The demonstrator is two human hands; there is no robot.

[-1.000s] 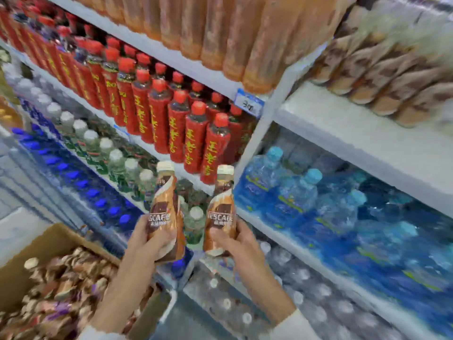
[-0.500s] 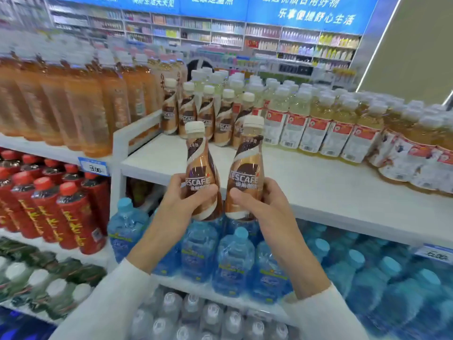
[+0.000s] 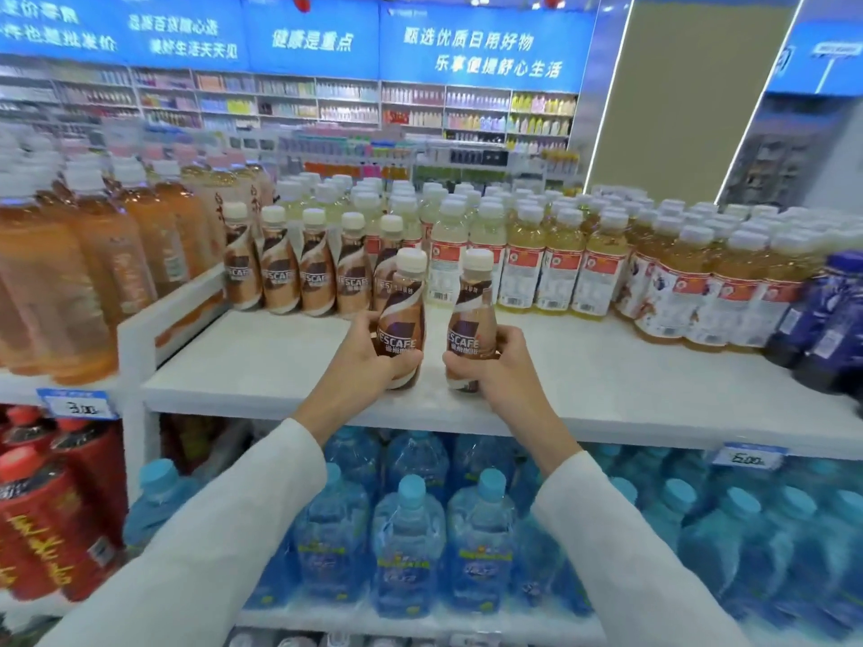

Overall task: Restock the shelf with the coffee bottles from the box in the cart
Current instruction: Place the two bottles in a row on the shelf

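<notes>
Coffee bottles [image 3: 299,277] with white caps and brown labels stand in a row at the far side of a long white shelf [image 3: 261,361], toward its left end. Big blue signs [image 3: 481,44] with white writing hang high up, far away across the shop. Under the white shelf sit many blue water bottles [image 3: 406,544] with light blue caps. On the next shelf to the left stand tall orange drink bottles [image 3: 93,259]. Right of the coffee row, pale yellow drink bottles [image 3: 560,263] with white caps fill the far side of the shelf, many rows deep. Red bottles [image 3: 42,520] with yellow writing are down low on the left. Dark blue bottles [image 3: 831,315] stand at the right end of the white shelf.

Two arms in white sleeves [image 3: 196,553] reach up from the bottom. The left hand [image 3: 369,352] is wrapped around the lower part of the left bottle [image 3: 404,319] of coffee. The right hand [image 3: 499,366] is wrapped around the right bottle [image 3: 471,310] of coffee the same way. Both bottles are upright, side by side with a small gap between them. They are at the near edge of the shelf, in front of the right end of the coffee row. I cannot tell if their bottoms touch the shelf.

A small price tag [image 3: 77,406] hangs under the orange bottles. A second price tag [image 3: 749,457] sits on the front edge of the white shelf, to the right.
</notes>
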